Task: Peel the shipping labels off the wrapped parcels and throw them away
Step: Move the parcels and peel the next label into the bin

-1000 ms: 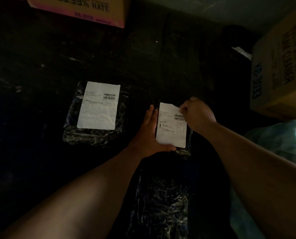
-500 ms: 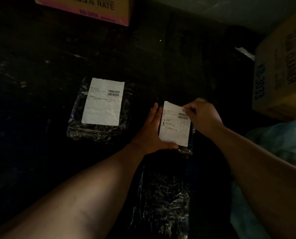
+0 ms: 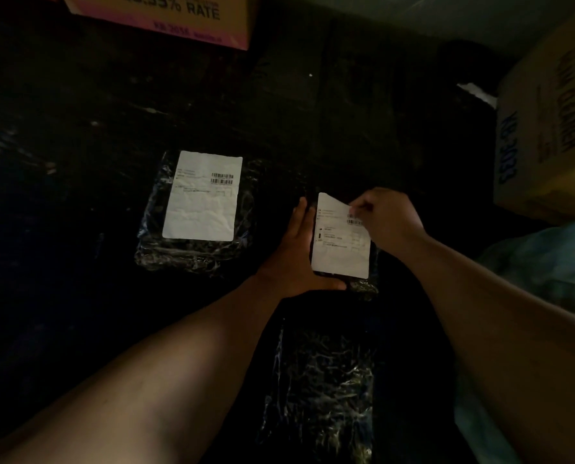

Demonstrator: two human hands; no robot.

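Top right corner of small label [image 3: 341, 241] now lifted further than a second ago, pinched by right hand [image 3: 385, 217] fingers. Left hand [image 3: 296, 254], fingers straight, braces small parcel [image 3: 366, 286] on dark table [image 3: 78, 112]. Peel under way; large label [image 3: 200, 195] untouched.

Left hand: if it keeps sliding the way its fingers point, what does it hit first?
Nothing obvious: the left hand points away along the small parcel's left edge, over bare dark floor. Too dark to be sure.
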